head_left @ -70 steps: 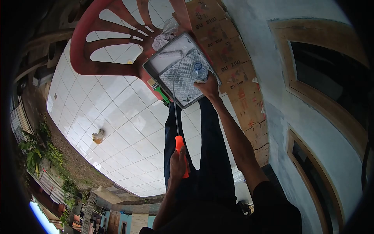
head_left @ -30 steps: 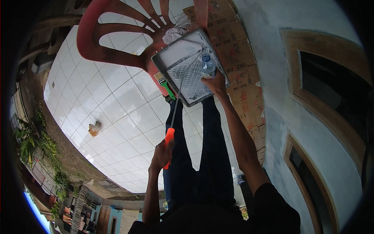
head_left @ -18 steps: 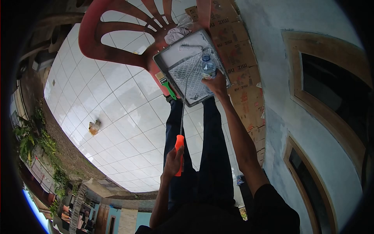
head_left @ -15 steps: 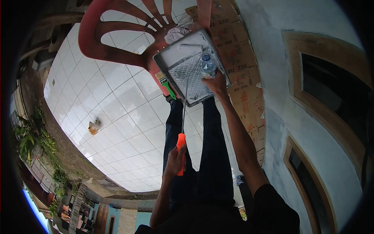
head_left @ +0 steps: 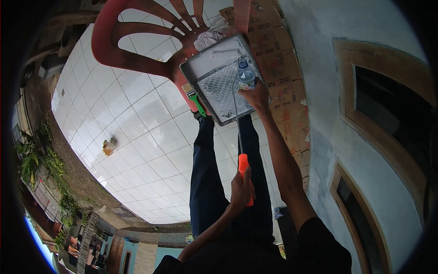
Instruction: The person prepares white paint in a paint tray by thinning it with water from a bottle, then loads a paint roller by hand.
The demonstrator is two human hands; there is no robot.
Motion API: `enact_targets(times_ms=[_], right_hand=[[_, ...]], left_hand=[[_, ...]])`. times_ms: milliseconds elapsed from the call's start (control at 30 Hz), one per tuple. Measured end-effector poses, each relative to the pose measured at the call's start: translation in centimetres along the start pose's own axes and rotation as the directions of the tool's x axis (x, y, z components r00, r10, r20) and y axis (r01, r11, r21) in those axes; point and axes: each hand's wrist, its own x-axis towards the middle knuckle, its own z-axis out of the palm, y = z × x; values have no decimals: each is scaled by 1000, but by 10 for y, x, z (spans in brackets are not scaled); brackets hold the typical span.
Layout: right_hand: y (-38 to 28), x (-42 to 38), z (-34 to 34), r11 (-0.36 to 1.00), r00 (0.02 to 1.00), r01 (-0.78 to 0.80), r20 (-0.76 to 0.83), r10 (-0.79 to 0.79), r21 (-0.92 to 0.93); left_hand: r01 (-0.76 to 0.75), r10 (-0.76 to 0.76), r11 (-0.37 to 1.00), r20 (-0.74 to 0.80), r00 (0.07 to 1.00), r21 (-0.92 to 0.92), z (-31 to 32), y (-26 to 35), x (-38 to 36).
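Note:
My left hand (head_left: 240, 189) is wrapped around the orange handle of a paint roller (head_left: 243, 160). Its thin metal rod runs forward over a paint tray (head_left: 212, 91), and the white-coated roller sleeve (head_left: 225, 53) lies at the tray's far end. A clear plastic bottle (head_left: 245, 76) with a blue cap is in my right hand (head_left: 257, 97), held over the tray's right side. White paint covers the tray's deep end and smears its ribbed slope. The tray rests on the seat of a red plastic chair (head_left: 108, 43).
Beside the tray's left edge lies a paintbrush (head_left: 197, 105) with a green handle. A crumpled cloth (head_left: 208, 41) sits behind it. Cardboard sheets (head_left: 280, 68) cover the floor along the blue-grey wall (head_left: 315, 86), which has wood-framed windows. A small bag (head_left: 109, 146) lies on the white tiles.
My left hand and the roller handle have swung to the right, and the roller sleeve has shifted slightly. My right hand keeps the bottle in nearly the same place.

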Motion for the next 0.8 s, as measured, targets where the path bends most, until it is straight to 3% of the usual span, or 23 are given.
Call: enact_targets(times_ms=[333, 800], right_hand=[[-1, 3, -13, 992, 998, -28, 48, 34, -125], [1, 12, -19, 970, 996, -39, 73, 58, -239]], left_hand=[[51, -51, 998, 10, 999, -37, 18, -3, 3], [-10, 9, 988, -8, 1000, -154, 48, -12, 11]])
